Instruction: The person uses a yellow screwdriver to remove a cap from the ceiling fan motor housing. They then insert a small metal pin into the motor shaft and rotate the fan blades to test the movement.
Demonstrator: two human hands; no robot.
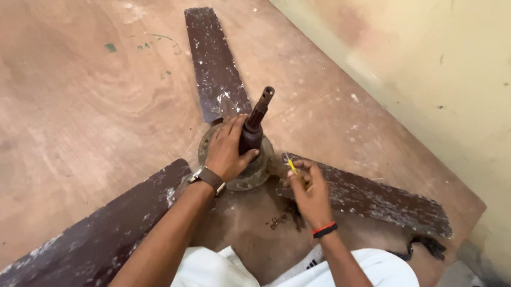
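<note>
Worn brown floor (78, 94) w/ green paint flecks (110, 47); pale yellow wall (437, 52) at right; small dark bits (278, 221) on floor.

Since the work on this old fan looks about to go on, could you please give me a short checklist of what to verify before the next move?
1. Left hand steadies the dark brown rusty shaft: ok, its grip is closed round it.
2. Right hand holds the thin yellow tool: ok, pinched in the fingers.
3. Round grey metal hub rests flat on the brown floor: ok.
4. Three brown paint-flecked blades lie flat: ok.
5. Tool tip seated on a fastener: cannot tell, too small.
</note>
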